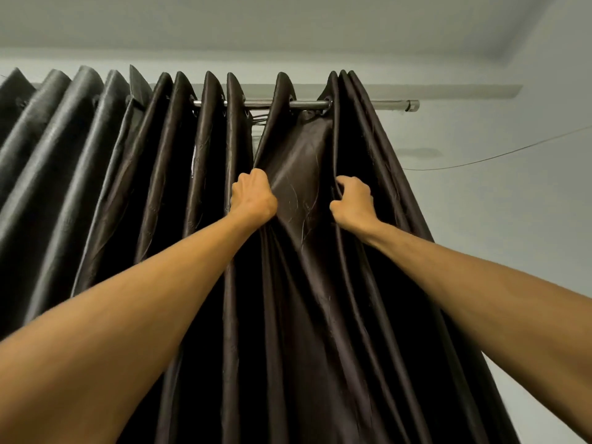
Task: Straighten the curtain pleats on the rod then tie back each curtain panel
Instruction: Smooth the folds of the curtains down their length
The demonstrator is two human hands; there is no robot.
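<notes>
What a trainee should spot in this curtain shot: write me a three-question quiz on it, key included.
1. True or false: the left hand hangs open, clear of the curtain.
2. The right hand grips: A) a tieback cord, B) a fold of the curtain, C) a window handle.
3. Fill in: the curtain's top hangs on a metal ___ that runs bare past the last pleat at right.
Key: 1 false, its curled fingers grip a fold; 2 B; 3 rod.
</notes>
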